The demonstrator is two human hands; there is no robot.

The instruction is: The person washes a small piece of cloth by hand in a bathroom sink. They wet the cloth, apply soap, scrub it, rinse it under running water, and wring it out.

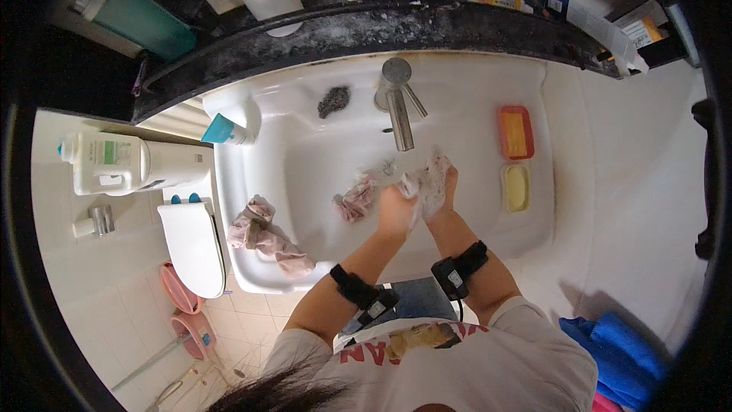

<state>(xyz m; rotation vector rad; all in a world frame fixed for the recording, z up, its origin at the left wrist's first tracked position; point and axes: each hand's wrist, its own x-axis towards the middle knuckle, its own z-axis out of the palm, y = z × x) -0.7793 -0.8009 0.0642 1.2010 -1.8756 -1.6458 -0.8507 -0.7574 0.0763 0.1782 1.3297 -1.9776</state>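
Note:
Both hands are inside the white sink [305, 160], just below the metal faucet [400, 118]. My left hand [395, 210] is closed on one side of a wet whitish cloth [418, 183] covered in suds. My right hand [447, 189] grips the other side of the same cloth; foam hides some of its fingers. Left of my left hand, a crumpled pink cloth [356, 198] lies on the basin floor. Another pink cloth, long and sock-like with greyish patches [268, 240], rests over the sink's front left corner.
A red soap dish [516, 133] and a pale yellow soap [518, 188] sit on the right rim. A dark scouring pad [333, 102] lies at the back; a blue-capped tube [227, 130] stands left. Bottles line the black shelf [366, 30]. The toilet [194, 248] is left.

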